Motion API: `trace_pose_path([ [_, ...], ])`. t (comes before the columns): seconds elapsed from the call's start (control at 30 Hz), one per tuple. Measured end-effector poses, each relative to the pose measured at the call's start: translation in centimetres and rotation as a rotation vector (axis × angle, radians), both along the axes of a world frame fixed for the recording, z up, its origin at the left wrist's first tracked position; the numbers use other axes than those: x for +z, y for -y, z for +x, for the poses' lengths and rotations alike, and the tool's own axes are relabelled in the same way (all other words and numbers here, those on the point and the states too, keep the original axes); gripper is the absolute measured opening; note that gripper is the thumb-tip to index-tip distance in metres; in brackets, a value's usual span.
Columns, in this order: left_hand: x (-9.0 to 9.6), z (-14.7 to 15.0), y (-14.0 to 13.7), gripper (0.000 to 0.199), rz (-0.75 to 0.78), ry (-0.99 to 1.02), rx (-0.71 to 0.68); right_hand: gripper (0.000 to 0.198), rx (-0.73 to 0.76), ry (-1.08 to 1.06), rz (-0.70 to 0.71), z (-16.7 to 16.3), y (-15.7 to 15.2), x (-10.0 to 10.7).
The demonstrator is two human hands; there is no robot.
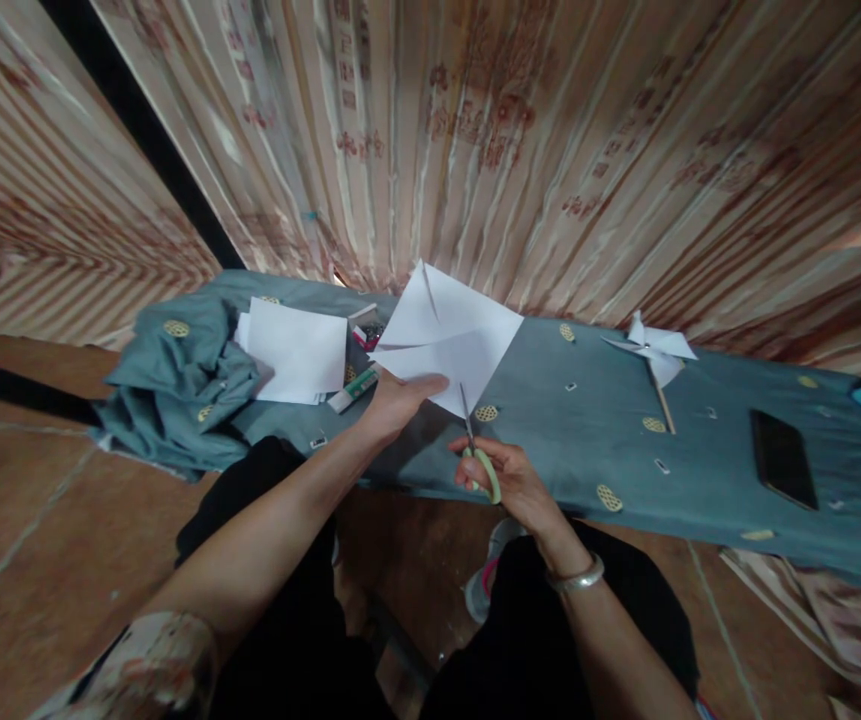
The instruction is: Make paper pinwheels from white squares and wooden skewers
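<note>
A white square of paper is held above the cloth by my left hand, its thumb lying over the lower part. Slits run inward from its top and left corners. My right hand grips a pair of scissors with light green handles, a silver bracelet on that wrist. The blades point away from me and meet the paper near its lower corner. How far they are parted is hard to make out.
A stack of white paper, a small green-and-white box and an open box of small dark items lie to the left. On the right are a paper pinwheel on a stick and a phone. A patterned curtain hangs behind.
</note>
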State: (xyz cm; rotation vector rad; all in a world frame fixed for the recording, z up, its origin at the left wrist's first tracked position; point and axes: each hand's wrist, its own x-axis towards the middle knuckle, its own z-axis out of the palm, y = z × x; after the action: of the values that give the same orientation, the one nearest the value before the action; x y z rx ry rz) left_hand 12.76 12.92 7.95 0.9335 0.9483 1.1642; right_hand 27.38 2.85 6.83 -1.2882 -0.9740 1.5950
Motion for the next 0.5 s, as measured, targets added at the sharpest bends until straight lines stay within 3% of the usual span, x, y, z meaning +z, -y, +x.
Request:
trace_pose_path([
  [0.5, -0.07, -0.06, 0.05, 0.045, -0.008, 0.015, 0.010, 0.041, -0.033, 0.012, -0.067, 0.00, -0.07, -0.09],
])
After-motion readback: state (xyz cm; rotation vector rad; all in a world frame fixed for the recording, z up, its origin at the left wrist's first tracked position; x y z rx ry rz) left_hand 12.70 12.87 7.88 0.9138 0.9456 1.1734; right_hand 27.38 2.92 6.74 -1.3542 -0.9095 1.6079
